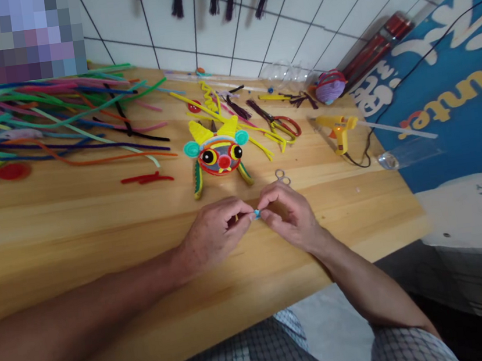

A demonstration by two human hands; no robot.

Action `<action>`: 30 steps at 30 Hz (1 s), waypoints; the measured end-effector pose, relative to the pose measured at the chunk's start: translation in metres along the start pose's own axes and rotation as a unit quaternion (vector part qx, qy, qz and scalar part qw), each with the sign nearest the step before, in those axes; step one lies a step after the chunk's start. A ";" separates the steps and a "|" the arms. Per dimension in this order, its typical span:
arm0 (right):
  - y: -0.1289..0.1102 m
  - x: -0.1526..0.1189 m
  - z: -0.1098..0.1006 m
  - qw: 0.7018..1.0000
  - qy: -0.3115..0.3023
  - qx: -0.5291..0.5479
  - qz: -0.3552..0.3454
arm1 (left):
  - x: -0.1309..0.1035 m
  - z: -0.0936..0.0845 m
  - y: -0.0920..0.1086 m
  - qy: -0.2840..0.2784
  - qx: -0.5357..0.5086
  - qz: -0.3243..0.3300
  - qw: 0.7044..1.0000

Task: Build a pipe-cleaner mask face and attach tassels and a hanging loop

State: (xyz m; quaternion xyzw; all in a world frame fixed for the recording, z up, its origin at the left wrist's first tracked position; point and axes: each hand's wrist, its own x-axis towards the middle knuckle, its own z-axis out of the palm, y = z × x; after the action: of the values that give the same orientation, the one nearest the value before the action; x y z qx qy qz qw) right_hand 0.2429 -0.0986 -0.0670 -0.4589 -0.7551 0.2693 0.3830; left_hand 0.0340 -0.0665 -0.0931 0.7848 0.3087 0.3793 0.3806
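Observation:
My left hand [218, 230] and my right hand [289, 215] meet over the wooden table, each pinching one side of a small light-blue piece [256, 214]. Thumb and forefinger are pressed together on both hands. Just beyond them stands a colourful animal figure [221, 153] with yellow horns, turquoise ears, big yellow-and-black eyes and a red nose. Neither hand touches it. Small scissors with grey handles [283, 176] lie just behind my right hand, partly hidden by it.
Many coloured pipe cleaners [62, 123] cover the table's left part. Red pieces [147, 178] lie left of the figure. Behind it are red-handled scissors [285, 127] and yellow stems. A yellow glue gun [338, 130], purple yarn [330, 87] and a clear cup [390, 160] are at right.

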 end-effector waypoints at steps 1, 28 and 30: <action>0.000 0.000 0.000 1.000 -0.003 -0.003 0.002 | 0.000 0.000 0.000 -0.002 0.001 -0.003 1.000; -0.003 -0.001 0.000 0.997 -0.031 0.025 0.059 | -0.001 -0.003 0.002 -0.018 -0.043 0.029 0.998; -0.002 -0.001 -0.001 0.997 -0.014 0.036 0.066 | -0.001 -0.003 0.002 -0.014 -0.043 0.027 0.999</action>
State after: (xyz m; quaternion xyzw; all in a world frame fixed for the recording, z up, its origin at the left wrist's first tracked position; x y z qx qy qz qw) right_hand 0.2436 -0.1004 -0.0656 -0.4901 -0.7178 0.3278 0.3702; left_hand 0.0315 -0.0677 -0.0909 0.7809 0.2656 0.3913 0.4082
